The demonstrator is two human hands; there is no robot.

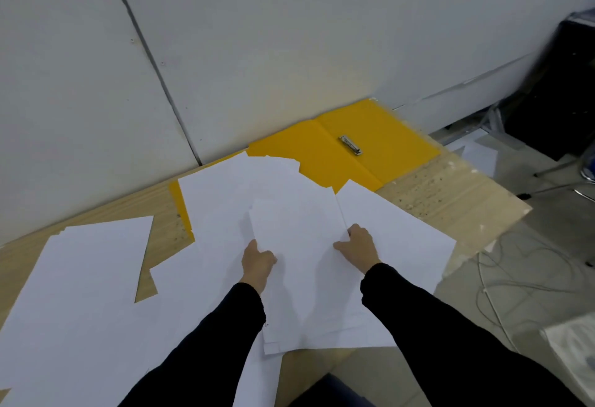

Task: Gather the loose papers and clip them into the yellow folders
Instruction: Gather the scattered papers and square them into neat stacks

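Clamped one held stack [299, 245] of white sheets between two hands. Curled the left hand [257, 261] round its left edge, thumb laid over the top sheet. Pinched its right edge with the right hand [357, 245], knuckles up. Tried counting the sheets in that stack and could not: edges too blurred together. Could not tell, either, whether its near end touched the paper beneath. Noted two black sleeves [434, 326], down to the wrists.

Moving outward: found a fan of loose sheets [257, 178] just behind the stack, at least three corners showing, overlapping the near edge of one open yellow folder [386, 152]. Saw it lying flat at the foot of the wall [289, 36], with one metal clip [351, 145] just right of the centre fold. Spotted a second strip of yellow [180, 210] to the left, mostly buried under paper; could not tell whether another folder.

Counted one single sheet [402, 239] right of the right hand and one broad pile [80, 277] far left. Placed all of it on one pale wooden board [450, 200]. Past its right edge, down on the floor: made out grey cables [515, 277] and one black box [563, 84].
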